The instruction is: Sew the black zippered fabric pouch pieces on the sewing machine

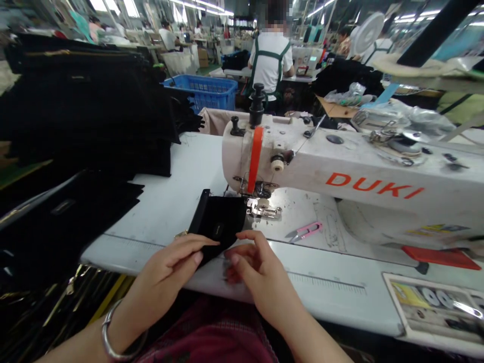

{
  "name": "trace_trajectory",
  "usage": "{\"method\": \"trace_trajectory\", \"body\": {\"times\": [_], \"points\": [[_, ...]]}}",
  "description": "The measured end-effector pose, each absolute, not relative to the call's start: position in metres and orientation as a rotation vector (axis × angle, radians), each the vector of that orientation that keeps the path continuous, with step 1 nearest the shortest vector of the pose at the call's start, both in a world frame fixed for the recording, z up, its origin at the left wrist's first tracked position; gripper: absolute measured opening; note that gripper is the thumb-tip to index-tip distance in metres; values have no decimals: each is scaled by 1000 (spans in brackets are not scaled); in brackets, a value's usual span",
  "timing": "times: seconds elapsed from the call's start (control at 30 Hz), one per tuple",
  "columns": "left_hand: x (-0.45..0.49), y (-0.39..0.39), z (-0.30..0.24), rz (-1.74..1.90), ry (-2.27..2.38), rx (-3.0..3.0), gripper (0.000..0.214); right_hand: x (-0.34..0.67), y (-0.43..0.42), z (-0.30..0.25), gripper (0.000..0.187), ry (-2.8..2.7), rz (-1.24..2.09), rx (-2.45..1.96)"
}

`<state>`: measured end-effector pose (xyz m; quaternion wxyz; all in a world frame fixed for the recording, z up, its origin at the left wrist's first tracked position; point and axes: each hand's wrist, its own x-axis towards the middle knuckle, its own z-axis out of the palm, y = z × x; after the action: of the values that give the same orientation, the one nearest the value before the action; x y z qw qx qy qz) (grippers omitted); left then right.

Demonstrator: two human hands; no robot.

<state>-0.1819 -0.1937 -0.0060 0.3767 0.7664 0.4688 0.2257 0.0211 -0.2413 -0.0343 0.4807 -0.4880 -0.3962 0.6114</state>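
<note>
A black fabric pouch piece (227, 212) with a small label lies on the sewing table, its right edge beside the presser foot (260, 207) of the white sewing machine (302, 156). Along its left side runs a darker strip, with a bit of gold zipper showing near my fingers. My left hand (170, 267) pinches the near edge of the piece between thumb and fingers. At the near right corner is my right hand (257, 267), index fingertip at the fabric, thumb apart and the other fingers loosely curled and partly blurred. Pink thread snips (306, 231) lie right of the presser foot.
Black fabric pieces (86, 101) are piled high on the left, with more (64, 217) overhanging nearer me. Behind the machine stand a blue crate (215, 91) and a seated person (270, 60) facing away. A control panel (434, 307) sits at the right front edge.
</note>
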Motion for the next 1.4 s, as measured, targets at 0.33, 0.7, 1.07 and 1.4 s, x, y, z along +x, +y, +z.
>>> {"method": "trace_trajectory", "body": {"times": [0.33, 0.7, 1.07, 1.4], "points": [[-179, -201, -17, 716, 1150, 2013, 15, 23, -269, -53, 23, -1771, 513, -1304], [-171, -219, -20, 709, 792, 2632, 29, 32, -277, -61, 16, -2008, 210, -1187], [-170, -223, -23, 542, 730, 2844, 31, 34, -281, -66, 13, -2035, 185, -1176], [-164, -224, -25, 435, 743, 2912, 26, 32, -278, -63, 12, -1985, 156, -1134]]}}
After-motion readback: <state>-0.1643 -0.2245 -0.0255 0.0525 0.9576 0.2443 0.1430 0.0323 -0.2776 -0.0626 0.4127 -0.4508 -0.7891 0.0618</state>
